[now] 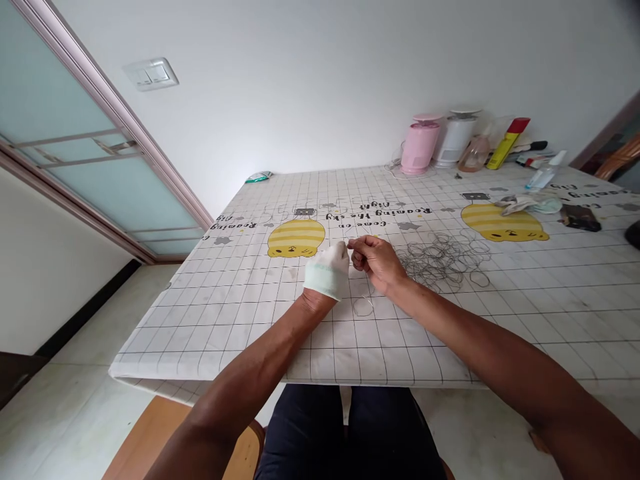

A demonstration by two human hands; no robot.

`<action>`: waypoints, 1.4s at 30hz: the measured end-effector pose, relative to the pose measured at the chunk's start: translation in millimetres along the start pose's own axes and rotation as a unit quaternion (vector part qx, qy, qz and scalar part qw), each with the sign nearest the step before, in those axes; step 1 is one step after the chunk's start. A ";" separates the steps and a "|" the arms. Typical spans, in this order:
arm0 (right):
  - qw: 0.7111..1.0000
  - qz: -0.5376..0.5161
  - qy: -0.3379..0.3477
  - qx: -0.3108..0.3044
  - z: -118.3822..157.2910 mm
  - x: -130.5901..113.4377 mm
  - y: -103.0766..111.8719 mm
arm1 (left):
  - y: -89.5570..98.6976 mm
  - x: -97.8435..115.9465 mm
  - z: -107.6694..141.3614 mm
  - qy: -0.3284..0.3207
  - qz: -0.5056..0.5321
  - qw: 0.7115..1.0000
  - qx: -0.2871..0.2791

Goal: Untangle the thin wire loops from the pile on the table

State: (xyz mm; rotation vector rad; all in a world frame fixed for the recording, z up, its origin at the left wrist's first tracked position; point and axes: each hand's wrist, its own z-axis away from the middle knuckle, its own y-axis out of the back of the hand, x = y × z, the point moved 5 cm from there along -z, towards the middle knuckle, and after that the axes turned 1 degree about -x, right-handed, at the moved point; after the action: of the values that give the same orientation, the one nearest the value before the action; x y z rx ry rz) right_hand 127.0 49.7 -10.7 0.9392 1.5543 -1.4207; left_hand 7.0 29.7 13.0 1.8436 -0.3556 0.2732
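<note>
My left hand (327,267), in a white glove with a pale green cuff, is closed in a pinch above the table. My bare right hand (376,261) meets it, thumb and index finger pinched close to the gloved fingertips. Whatever lies between the fingers is too thin to make out. Just below the hands shows a loop of thin wire (364,307); whether it hangs from them or lies on the cloth, I cannot tell. Right of my right hand spreads a tangled pile of thin wire rings (445,260), partly hidden behind that hand and forearm.
A checked cloth (225,333) covers the table. Along the back right stand a pink device (419,147), a white device (454,140), a bottle (474,153) and a yellow can (507,147). Nearer are a spray bottle (545,172), a glove (535,203) and a black item (580,217).
</note>
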 end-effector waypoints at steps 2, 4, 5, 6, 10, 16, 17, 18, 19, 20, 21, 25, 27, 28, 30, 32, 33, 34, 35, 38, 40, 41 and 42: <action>0.999 -0.003 -0.012 -0.043 0.4 -2.3 -1.8 | -0.5 -4.9 -1.4 0.001 -0.020 1.000 0.011; 0.996 0.003 -0.018 -0.089 0.6 -4.2 -3.0 | -0.8 -9.2 -2.9 0.002 -0.027 0.999 0.025; 0.994 0.014 -0.014 -0.105 0.5 -5.4 -2.9 | -0.8 -11.0 -3.5 0.006 -0.031 0.999 0.031; 0.993 0.033 -0.002 -0.114 0.5 -7.0 -2.4 | -0.8 -12.5 -4.0 0.011 -0.035 0.999 0.036; 0.978 0.169 0.093 -0.082 3.2 -16.6 -1.6 | -1.3 -16.0 -5.2 0.031 -0.033 0.999 0.025; 0.936 0.291 0.186 -0.061 13.0 -22.5 -12.4 | 8.0 -23.0 -9.4 0.051 0.014 0.998 0.013; 0.944 0.268 0.182 -0.067 12.9 -20.8 -12.8 | 9.8 -26.1 -10.9 0.067 0.035 0.997 0.011; 0.952 0.240 0.175 -0.073 12.5 -18.7 -12.8 | 11.3 -29.1 -12.3 0.083 0.059 0.995 0.009; 0.959 0.213 0.168 -0.078 12.0 -16.5 -12.9 | 12.6 -31.8 -13.7 0.095 0.082 0.992 0.007; 0.965 0.191 0.161 -0.083 11.5 -14.2 -13.1 | 13.9 -34.0 -15.0 0.105 0.103 0.989 0.007; 0.969 0.173 0.151 -0.087 11.2 -11.7 -13.7 | 15.3 -35.7 -16.0 0.111 0.121 0.986 0.011; 0.980 0.133 0.102 -0.104 11.5 -4.6 -17.8 | 21.4 -39.7 -17.0 0.121 0.188 0.974 0.043; 0.981 0.129 0.091 -0.112 10.9 -5.1 -17.6 | 21.4 -40.6 -16.5 0.130 0.248 0.959 0.041; 0.981 0.132 0.093 -0.111 9.9 -6.5 -16.0 | 20.2 -40.6 -16.3 0.135 0.289 0.947 0.030; 0.979 0.141 0.104 -0.100 6.2 -10.6 -9.6 | 16.1 -39.1 -16.0 0.146 0.380 0.913 -0.002; 0.978 0.151 0.119 -0.075 1.3 -14.9 -0.4 | 12.3 -36.0 -15.6 0.152 0.462 0.873 -0.033; 0.977 0.157 0.128 -0.061 -1.0 -16.8 4.3 | 11.2 -34.3 -15.4 0.151 0.498 0.853 -0.042; 0.975 0.168 0.138 -0.049 -3.0 -18.6 8.3 | 10.4 -32.6 -15.1 0.147 0.530 0.834 -0.049; 0.971 0.182 0.148 -0.038 -4.3 -20.3 11.5 | 9.5 -30.8 -14.8 0.141 0.560 0.814 -0.060; 0.953 0.244 0.177 -0.026 -3.8 -25.1 14.4 | 5.1 -26.2 -13.3 0.118 0.629 0.761 -0.108; 0.930 0.304 0.203 -0.030 0.3 -30.7 11.5 | 2.3 -25.4 -12.4 0.106 0.641 0.748 -0.136; 0.918 0.332 0.215 -0.034 3.0 -34.1 9.3 | 1.1 -25.8 -12.2 0.103 0.640 0.748 -0.143; 0.907 0.353 0.224 -0.041 5.7 -37.4 7.0 | 0.4 -26.7 -12.1 0.102 0.637 0.750 -0.145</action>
State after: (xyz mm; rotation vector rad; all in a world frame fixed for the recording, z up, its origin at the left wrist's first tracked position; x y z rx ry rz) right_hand 148.6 44.6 20.8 1.6491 1.3427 -0.6427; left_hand -17.9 44.0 7.3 0.9677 -1.3942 1.2549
